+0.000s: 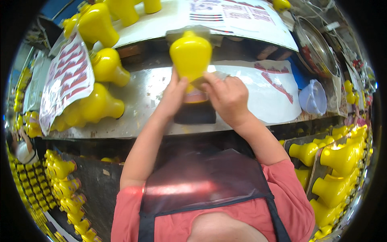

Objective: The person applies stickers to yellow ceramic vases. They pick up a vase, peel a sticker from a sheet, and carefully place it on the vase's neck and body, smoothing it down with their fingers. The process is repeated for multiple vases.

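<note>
A glossy yellow vase-shaped piece (190, 54) is in front of me over the bench, its narrow part toward me. My left hand (174, 94) grips its narrow part from the left side. At the right side of that part, my right hand (229, 94) is pinched closed on a small flat brownish thing (198, 83), blurred and too small to name. A pinkish printed band (195, 97) shows near the end closest to me. Just below sits a dark block (195, 113); whether the piece rests on it is hard to see.
A white sheet with red-purple prints (278, 101) lies at right, beside a pale lilac bucket (313, 98) and a metal basin (315, 46). Another printed sheet (68, 80) leans over yellow pieces (96, 104) at left. A white shelf (161, 25) crosses behind. Racked yellow pieces (336, 159) flank me.
</note>
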Available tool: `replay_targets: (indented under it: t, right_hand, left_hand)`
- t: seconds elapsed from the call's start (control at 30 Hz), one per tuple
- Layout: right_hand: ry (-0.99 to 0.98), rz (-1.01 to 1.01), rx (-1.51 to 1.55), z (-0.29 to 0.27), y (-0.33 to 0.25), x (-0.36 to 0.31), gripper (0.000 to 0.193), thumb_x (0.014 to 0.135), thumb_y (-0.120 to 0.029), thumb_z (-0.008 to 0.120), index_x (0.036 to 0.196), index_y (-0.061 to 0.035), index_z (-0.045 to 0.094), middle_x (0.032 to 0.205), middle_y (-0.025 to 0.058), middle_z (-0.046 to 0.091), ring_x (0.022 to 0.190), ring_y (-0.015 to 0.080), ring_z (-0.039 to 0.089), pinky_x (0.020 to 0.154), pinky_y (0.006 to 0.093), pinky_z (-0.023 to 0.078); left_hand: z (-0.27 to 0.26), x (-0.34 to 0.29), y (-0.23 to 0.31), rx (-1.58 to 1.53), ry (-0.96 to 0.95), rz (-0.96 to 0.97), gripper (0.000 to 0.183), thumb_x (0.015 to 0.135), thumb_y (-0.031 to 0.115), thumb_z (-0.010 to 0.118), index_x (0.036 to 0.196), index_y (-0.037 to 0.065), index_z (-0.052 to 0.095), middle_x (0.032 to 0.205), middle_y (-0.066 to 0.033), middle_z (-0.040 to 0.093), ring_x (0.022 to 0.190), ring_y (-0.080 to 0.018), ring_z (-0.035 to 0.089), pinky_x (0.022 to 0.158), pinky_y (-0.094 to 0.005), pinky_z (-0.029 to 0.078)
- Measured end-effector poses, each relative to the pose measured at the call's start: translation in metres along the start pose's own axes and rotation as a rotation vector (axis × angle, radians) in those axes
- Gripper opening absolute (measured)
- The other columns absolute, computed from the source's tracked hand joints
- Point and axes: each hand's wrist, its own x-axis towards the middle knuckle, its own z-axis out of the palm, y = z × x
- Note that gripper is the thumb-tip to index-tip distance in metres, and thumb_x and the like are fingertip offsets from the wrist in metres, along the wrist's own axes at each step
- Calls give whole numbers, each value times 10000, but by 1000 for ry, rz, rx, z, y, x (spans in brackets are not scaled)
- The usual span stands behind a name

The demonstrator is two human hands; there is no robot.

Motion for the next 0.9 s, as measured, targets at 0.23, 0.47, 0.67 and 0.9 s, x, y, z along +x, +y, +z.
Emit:
replay_targets:
  t: [0.23, 0.47, 0.67, 0.9]
  right_hand:
    - [28, -295, 140, -1, -13, -12, 368, 756, -125, 742, 1118, -184, 776, 879, -2, 629, 705, 188, 577, 615, 328, 464]
    - [-27, 131, 242, -11, 36, -15, 322, 863, -85, 732, 1181, -130, 751, 873, 82, 680, 746, 255, 653, 659, 374, 520]
    - [-86, 1038, 891, -42, 96, 15, 186, 1033, -122, 630, 1165, -44, 736, 1060, 10, 706, 966, 72, 634, 835, 235, 516]
    - [-265, 1107, 730, -42, 151, 68, 232, 984, -243, 636, 1021, -40, 743, 852, 74, 698, 842, 148, 665, 748, 287, 519]
  left_hand:
    - [5, 17, 22, -117, 122, 55, 904, 1079, 351, 566, 1662, 99, -77, 1558, -184, 379, 1376, -277, 457, 1163, -384, 373]
    - [18, 22, 25, -206, 141, 11, 887, 1068, 232, 570, 1665, 120, -78, 1577, -164, 361, 1392, -273, 441, 1148, -379, 391]
    - [8, 22, 18, -258, 68, -48, 840, 984, 167, 603, 1659, 108, 107, 1538, -146, 407, 1406, -278, 445, 1170, -403, 368]
    - [13, 19, 11, -229, 105, -37, 840, 982, 135, 575, 1662, 100, 84, 1545, -152, 399, 1418, -280, 430, 1173, -404, 360]
